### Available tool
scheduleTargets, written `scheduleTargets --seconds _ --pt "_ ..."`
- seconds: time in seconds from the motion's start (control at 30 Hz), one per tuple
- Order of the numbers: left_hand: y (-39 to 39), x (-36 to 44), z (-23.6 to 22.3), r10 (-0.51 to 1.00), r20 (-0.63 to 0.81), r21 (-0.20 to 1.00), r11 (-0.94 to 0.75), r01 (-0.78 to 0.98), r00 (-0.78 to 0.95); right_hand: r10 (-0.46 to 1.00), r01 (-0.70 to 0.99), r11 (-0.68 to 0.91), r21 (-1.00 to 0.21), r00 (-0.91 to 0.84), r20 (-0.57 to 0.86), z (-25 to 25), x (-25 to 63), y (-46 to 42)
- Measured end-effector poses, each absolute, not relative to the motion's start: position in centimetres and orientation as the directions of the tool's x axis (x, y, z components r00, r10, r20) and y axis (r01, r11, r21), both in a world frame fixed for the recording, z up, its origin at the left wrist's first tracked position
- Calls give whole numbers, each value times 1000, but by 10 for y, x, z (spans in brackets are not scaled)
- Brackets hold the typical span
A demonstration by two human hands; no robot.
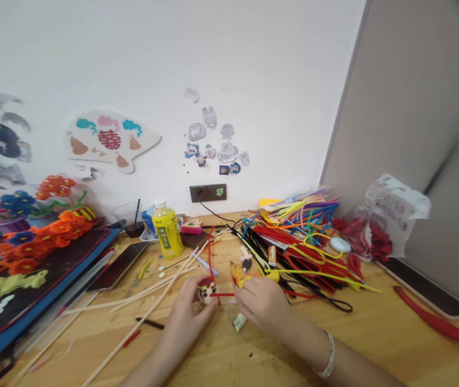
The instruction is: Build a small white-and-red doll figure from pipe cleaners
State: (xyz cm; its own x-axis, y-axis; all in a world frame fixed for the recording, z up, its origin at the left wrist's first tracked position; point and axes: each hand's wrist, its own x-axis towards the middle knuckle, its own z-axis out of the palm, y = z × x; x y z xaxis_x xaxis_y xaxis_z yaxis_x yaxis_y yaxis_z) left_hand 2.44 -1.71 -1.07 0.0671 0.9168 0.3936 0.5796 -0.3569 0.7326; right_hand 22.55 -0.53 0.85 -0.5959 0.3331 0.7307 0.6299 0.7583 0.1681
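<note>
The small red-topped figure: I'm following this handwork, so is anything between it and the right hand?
Only a red pipe cleaner, running from the figure in the left hand across to the right hand.

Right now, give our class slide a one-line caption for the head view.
Left hand holds a red-capped figure, right hand a red pipe cleaner, by heaped pipe cleaners.
</note>
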Motion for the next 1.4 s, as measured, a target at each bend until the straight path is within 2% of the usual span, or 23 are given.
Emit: scheduleTargets --seconds 0.27,0.37,0.53,0.7,0.9,1.03,1.2,1.4 --pt "-16 26 -14 916 401 820 -358 447 -1 341 635 755 166 -596 727 12 227 -7" --pt "-16 26 -12 912 410 774 -353 526 9 367 634 762 128 -587 721 12 228 -7" --pt "-14 22 -13 921 384 685 -331 649 65 439 621 784 -14 -538 719 7 230 -3" --pt "-13 18 -14 922 367 629 -342 698 121 488 621 778 -90 -509 709 3 230 -1" --pt "-16 17 -1 882 435 573 -426 700 181 538 613 773 -161 -500 679 3 227 -2" --pt "-20 21 5 875 442 685 -471 555 198 574 591 774 -229 -500 649 4 227 -3" --pt "-22 23 8 952 297 910 -304 282 68 620 587 758 -284 -511 595 7 222 -11" --pt "-29 33 7 988 151 983 -148 108 -15 580 579 785 -221 -560 592 3 211 -19"
